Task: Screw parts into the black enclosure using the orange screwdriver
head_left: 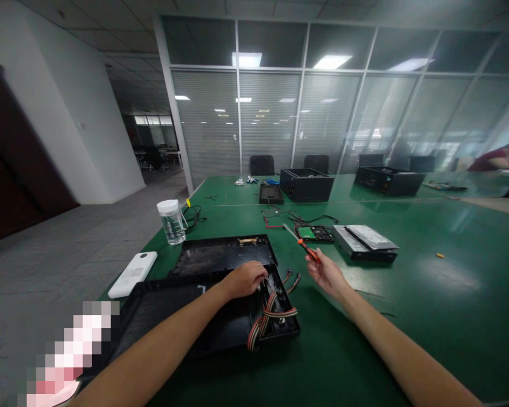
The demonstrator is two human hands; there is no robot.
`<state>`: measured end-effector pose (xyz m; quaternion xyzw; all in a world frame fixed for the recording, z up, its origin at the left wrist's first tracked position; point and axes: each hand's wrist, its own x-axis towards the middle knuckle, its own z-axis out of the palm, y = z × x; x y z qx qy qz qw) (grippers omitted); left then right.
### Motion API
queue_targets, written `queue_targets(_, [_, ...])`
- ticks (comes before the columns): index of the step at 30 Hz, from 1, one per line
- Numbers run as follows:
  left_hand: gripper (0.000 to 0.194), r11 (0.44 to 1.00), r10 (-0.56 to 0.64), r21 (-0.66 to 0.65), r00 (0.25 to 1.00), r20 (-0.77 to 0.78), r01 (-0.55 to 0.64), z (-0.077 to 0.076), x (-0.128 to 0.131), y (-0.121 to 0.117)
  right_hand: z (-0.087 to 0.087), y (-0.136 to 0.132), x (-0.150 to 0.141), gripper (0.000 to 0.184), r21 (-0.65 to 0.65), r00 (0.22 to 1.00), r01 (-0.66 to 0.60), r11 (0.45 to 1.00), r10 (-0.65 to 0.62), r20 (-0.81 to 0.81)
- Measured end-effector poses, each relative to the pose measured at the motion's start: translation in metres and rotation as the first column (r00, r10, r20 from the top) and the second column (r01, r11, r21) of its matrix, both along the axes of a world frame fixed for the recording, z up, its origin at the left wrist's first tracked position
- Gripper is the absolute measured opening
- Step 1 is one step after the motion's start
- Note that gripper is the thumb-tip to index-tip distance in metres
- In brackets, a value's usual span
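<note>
My right hand (327,273) is wrapped round the orange-and-black handle of a screwdriver (309,250), whose shaft points up and to the left above the table. Over the right end of a black plastic computer panel (220,325), my left hand (246,279) has its fingers pinched together; whatever is between them is hidden. Striped ribbon-like cables (263,323) come out of that panel end and loop over its edge, with small connectors lying beside it. Just behind lies a second flat black panel (220,254), with a brass-coloured piece near its far edge.
A clear bottle (172,223) and a white device (133,275) stand at the left edge. Beyond my right hand are a green circuit board (313,233), a metal drive box (365,244) and loose wires. Black computer cases (307,185) sit farther back. Another person (503,157) is at far right.
</note>
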<state>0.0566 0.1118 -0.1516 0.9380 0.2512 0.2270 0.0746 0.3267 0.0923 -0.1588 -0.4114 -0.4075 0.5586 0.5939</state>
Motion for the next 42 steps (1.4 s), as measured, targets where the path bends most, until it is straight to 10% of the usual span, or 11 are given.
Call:
queue_targets(5, [0.014,0.944,0.015,-0.328,0.999,-0.044,-0.029,0.029,-0.019,0.008,-0.004,-0.006,-0.025,0.024,0.093,0.975,-0.079,0.993,0.096,-0.202])
queue_targets(9, [0.013,0.682,-0.045,-0.704,0.950,-0.309,-0.196,0.043,-0.041,0.014,-0.010,-0.009,-0.028,0.024,0.163,0.972,-0.185,0.969,0.205,-0.117])
queue_targets(13, [0.012,0.557,-0.014,-0.706,0.845,-0.535,-0.437,0.047,-0.052,0.013,0.005,-0.016,-0.019,0.036,0.223,0.966,-0.195,0.955,0.148,0.212])
queue_targets(15, [0.025,0.594,0.045,-0.661,0.840,-0.541,-0.458,0.052,-0.053,0.012,0.026,-0.032,-0.023,0.038,0.304,0.858,-0.255,0.918,0.070,0.508])
queue_targets(19, [0.039,0.814,0.204,-0.441,0.897,-0.391,-0.377,0.063,-0.053,0.015,0.056,-0.094,-0.051,0.022,0.265,0.329,-0.641,0.720,-0.055,0.943])
queue_targets(23, [0.036,0.925,0.296,-0.140,0.901,-0.315,-0.353,0.054,-0.061,0.024,0.030,-0.152,-0.072,0.040,0.200,-0.062,-0.637,0.744,-0.308,0.949])
queue_targets(26, [0.034,0.943,0.249,-0.098,0.868,-0.430,-0.319,0.036,-0.069,0.031,-0.001,-0.172,-0.060,0.038,0.188,-0.194,-0.590,0.785,-0.364,0.911])
queue_targets(33, [0.015,0.982,0.152,-0.015,0.833,-0.532,-0.189,0.030,-0.071,0.035,-0.019,-0.186,-0.005,0.018,0.251,-0.066,-0.525,0.813,-0.333,0.941])
queue_targets(42, [0.010,0.987,0.136,0.139,0.888,-0.440,-0.082,0.132,-0.068,-0.046,-0.003,-0.124,-0.023,0.013,0.277,0.120,-0.469,0.839,-0.250,0.961])
